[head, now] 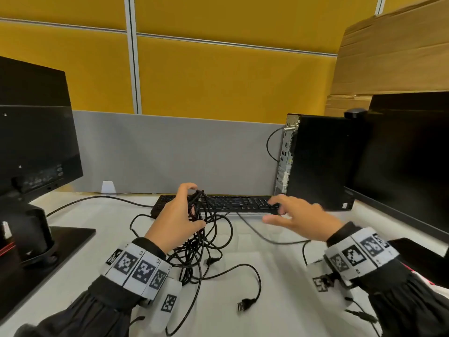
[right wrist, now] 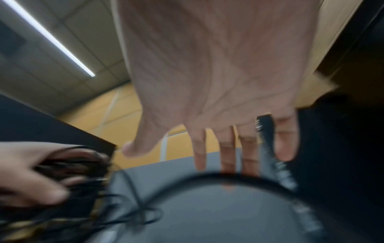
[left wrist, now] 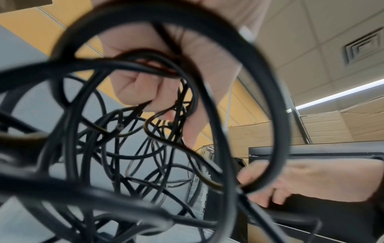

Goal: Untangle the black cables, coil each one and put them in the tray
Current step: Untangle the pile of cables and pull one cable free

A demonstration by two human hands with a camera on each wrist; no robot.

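At the white desk (head: 279,300), my left hand (head: 175,220) grips a bundle of tangled black cables (head: 201,239), fingers curled round the gathered strands and lifting their top off the surface. The rest of the tangle hangs and spills toward six o'clock, where a loose USB plug (head: 243,305) lies flat on the desk at about five o'clock from the bundle. My right hand (head: 301,220) hovers at three o'clock of the tangle, fingers spread and relaxed, holding nothing, over the near edge of a black keyboard (head: 233,203). The right wrist view is blurred. A computer tower (head: 315,161) stands at one o'clock, with dark monitors (head: 36,132) at either side. No tray can be made out.
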